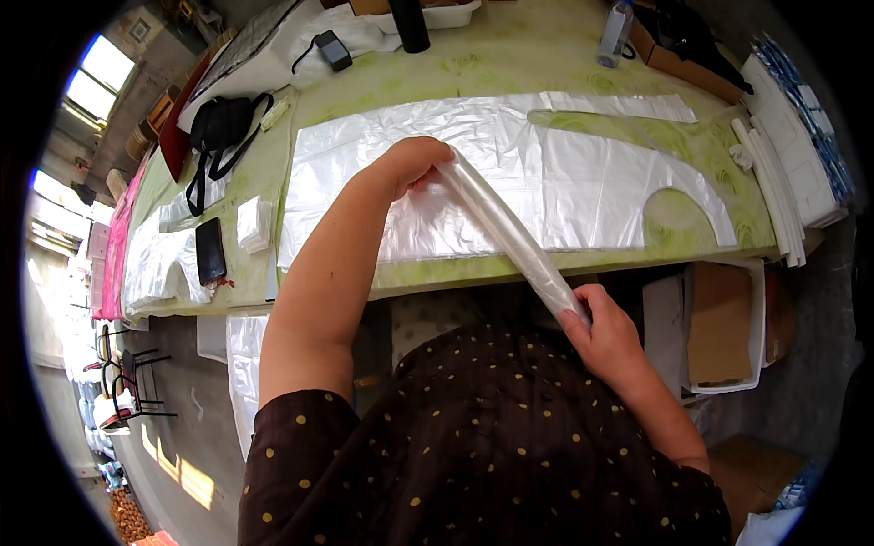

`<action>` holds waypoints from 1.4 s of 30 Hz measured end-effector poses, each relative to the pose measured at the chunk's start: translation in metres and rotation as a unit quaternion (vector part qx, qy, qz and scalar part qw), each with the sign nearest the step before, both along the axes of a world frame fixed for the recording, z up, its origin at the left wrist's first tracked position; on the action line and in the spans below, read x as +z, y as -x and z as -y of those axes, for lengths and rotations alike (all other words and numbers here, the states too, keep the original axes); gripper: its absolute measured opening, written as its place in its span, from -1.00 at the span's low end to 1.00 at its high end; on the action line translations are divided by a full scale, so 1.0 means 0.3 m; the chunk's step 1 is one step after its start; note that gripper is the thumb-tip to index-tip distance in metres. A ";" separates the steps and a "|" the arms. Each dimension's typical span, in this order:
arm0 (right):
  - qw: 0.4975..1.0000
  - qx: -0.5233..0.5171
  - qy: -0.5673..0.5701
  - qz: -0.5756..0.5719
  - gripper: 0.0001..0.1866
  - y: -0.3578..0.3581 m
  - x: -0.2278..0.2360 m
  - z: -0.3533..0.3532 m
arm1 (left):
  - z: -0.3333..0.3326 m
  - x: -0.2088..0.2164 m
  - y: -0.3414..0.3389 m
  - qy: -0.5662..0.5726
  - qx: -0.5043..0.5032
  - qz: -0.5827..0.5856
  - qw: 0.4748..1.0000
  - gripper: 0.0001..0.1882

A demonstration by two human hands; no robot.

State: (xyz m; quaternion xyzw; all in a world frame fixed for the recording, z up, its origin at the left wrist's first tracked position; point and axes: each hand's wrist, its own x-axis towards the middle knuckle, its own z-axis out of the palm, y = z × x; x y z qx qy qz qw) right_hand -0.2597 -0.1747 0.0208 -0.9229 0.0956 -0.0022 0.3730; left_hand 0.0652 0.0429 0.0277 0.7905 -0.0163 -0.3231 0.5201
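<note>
Through the head view I have the left hand (421,166) at the far end of the roll (512,234), its fingers curled around it, and the right hand (603,329) clasping the near end, thumb along the top. The roll is a slim, glossy tube of translucent film, slanting across the near edge of the table (519,71), its lower end before the torso. Beneath it I see flat, creased, shiny plastic (364,211) with a rounded notch and a long, narrow strip. The table's cover is pale green, softly patterned. Leftward lie a smooth black phone (210,251) and a square white stack (254,225); rightward, slim white tubes (767,189).
</note>
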 end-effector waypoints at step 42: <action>0.998 0.029 0.052 0.005 -0.47 -0.013 0.066 0.309 | -0.107 -0.120 0.487 -0.140 -0.441 0.534 0.708 -0.04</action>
